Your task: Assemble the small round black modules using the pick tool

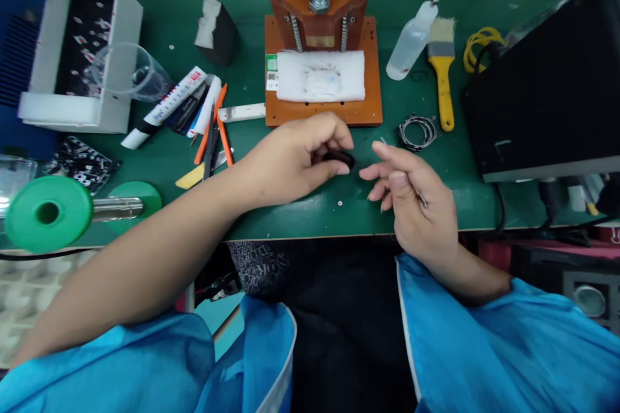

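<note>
My left hand [295, 158] is closed, thumb and fingers pinching a small black rounded part [341, 157] just above the green bench. Most of that part is hidden by the fingers, and its exact kind does not show. To the right of it, my right hand [416, 197] is closed around a thin metal tool [422, 199]. Only short bits of this tool show, between thumb and palm and past the index fingertip. The two hands are apart. Behind them, a white foam pad [320, 76] with dark smudges lies on the base of an orange press [320, 115].
Marker pen [169, 103], orange pry tools [224, 135] and other hand tools lie left. Farther left are a clear cup [145, 77], white box [128, 32] and green spool [72, 213]. At right are a bottle [407, 45], brush [443, 84], coiled band [417, 132] and black machine [542, 77].
</note>
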Tool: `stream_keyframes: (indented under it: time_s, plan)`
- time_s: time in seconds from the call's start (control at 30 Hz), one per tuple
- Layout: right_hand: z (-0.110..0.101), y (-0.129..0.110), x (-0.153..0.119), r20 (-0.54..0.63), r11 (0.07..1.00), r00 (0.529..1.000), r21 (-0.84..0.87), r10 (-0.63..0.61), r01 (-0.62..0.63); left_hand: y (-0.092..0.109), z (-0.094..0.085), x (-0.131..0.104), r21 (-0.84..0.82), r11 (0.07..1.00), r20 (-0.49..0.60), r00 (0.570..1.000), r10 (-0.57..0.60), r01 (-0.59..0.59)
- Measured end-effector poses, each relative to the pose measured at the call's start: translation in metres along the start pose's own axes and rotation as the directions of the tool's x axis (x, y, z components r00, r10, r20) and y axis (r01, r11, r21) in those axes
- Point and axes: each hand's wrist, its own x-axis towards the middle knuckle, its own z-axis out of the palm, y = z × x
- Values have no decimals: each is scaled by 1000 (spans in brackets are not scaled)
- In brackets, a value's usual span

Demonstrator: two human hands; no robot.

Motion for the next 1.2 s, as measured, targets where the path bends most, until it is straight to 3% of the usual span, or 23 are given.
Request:
stream_keyframes:
  time_s: [0.1,0.2,0.43,0.63,0.77,0.87,0.97,1.07,1.13,1.2]
  plan:
    - [0,6,9,-47,986,995,146,85,-77,-5,2,11,61,998,-151,988,-10,19]
    - [-3,14,21,-52,943,987,307,151,-128,-2,2,26,115,993,-207,978,7,17]
    - [-9,24,29,-112,948,984,303,140,-101,-10,8,36,101,990,-259,958,122,-98]
    - [-5,25,23,-220,977,967,194,128,-86,-24,4,39,60,985,-322,931,172,-161]
    - [-3,26,21,-288,992,955,116,72,-40,-16,7,42,17,989,-314,939,142,-144]
    - [2,22,23,-300,999,954,-34,17,-28,-8,11,42,17,988,-319,935,152,-154]
    - [9,11,34,-257,984,963,-172,-86,42,-6,10,44,61,981,-385,903,192,-183]
    - [14,-4,57,-171,946,951,-245,-256,211,-12,6,47,95,970,-426,872,241,-222]
    - [14,-15,77,-108,860,880,-298,-462,415,-19,3,50,108,966,-407,876,258,-234]
    - [13,-24,96,-4,842,927,-421,-374,338,-27,0,52,126,964,-375,889,264,-233]
